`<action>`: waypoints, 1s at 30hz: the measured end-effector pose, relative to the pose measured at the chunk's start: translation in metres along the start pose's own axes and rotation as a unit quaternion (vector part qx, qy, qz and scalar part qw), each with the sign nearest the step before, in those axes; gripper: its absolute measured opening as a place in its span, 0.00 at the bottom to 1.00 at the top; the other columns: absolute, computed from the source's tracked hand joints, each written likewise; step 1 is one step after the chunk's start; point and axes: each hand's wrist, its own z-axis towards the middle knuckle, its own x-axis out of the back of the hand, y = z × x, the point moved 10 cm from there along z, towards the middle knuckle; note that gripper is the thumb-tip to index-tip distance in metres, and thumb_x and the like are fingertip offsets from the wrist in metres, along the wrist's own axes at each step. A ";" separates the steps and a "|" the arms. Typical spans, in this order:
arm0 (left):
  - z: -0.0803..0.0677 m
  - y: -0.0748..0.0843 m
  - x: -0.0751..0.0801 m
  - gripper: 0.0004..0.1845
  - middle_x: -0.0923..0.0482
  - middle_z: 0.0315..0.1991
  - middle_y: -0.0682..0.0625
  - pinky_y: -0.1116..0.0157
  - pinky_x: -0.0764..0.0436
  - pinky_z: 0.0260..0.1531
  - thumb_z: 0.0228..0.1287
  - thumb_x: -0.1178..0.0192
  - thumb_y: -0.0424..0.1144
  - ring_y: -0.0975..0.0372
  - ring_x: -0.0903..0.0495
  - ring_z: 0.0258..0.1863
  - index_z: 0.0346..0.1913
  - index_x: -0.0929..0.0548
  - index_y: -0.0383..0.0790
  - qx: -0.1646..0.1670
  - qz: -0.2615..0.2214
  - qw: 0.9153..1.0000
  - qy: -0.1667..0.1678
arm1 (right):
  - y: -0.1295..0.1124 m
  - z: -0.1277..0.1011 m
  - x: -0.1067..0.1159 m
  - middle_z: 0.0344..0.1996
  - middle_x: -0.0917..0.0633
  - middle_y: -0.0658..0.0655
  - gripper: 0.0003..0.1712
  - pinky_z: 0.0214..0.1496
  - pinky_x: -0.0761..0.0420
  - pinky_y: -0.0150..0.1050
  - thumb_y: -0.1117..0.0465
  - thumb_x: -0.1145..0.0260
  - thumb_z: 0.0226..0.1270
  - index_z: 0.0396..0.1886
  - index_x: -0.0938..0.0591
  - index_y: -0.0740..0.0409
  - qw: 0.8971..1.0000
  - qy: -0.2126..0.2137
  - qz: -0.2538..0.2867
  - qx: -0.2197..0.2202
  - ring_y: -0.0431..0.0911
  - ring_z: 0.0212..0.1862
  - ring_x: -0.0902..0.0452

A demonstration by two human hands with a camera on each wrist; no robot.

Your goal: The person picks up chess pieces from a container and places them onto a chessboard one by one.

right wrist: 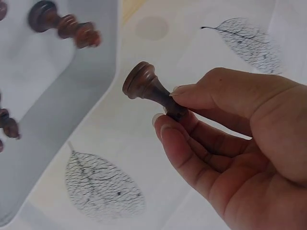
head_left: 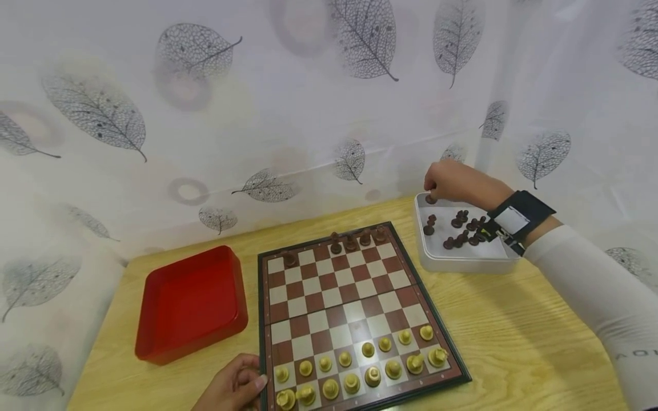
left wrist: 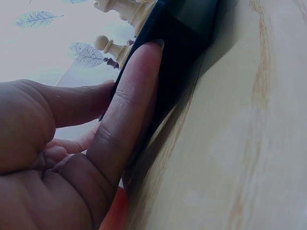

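My right hand pinches a dark brown chess piece between thumb and fingertips; its head is hidden by the fingers. In the head view it is over the far left corner of a white tray. Several dark pieces lie in the tray, and a king-like one shows in the right wrist view. My left hand grips the near left edge of the chessboard, thumb on top and a finger against its side. Light pieces fill the two near rows. Several dark pieces stand on the far row.
A red tray with nothing in it stands left of the board. Both trays and the board rest on a wood-grain table. Behind the table hangs a white leaf-patterned sheet.
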 end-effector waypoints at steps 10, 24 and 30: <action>-0.002 -0.002 0.000 0.34 0.18 0.36 0.50 0.67 0.14 0.33 0.72 0.34 0.47 0.61 0.16 0.32 0.65 0.38 0.26 0.023 -0.011 1.000 0.008 | -0.046 -0.001 0.016 0.41 0.08 0.64 0.09 0.45 0.13 0.49 0.70 0.29 0.63 0.41 0.09 0.66 0.997 0.037 0.008 0.061 0.52 0.40 0.11; -0.005 -0.002 -0.001 0.30 0.19 0.35 0.50 0.65 0.13 0.33 0.75 0.37 0.43 0.60 0.16 0.31 0.64 0.38 0.26 0.023 0.002 1.000 0.020 | -0.117 0.005 0.014 0.41 0.08 0.62 0.11 0.47 0.13 0.48 0.70 0.33 0.69 0.47 0.10 0.66 0.985 0.049 0.049 0.156 0.53 0.43 0.10; -0.006 -0.003 0.000 0.30 0.19 0.35 0.50 0.65 0.13 0.33 0.74 0.36 0.44 0.60 0.17 0.30 0.64 0.37 0.27 0.026 0.001 0.999 0.025 | -0.143 0.010 0.010 0.39 0.07 0.59 0.10 0.47 0.14 0.47 0.70 0.34 0.71 0.45 0.09 0.64 0.979 0.046 0.056 0.190 0.52 0.45 0.10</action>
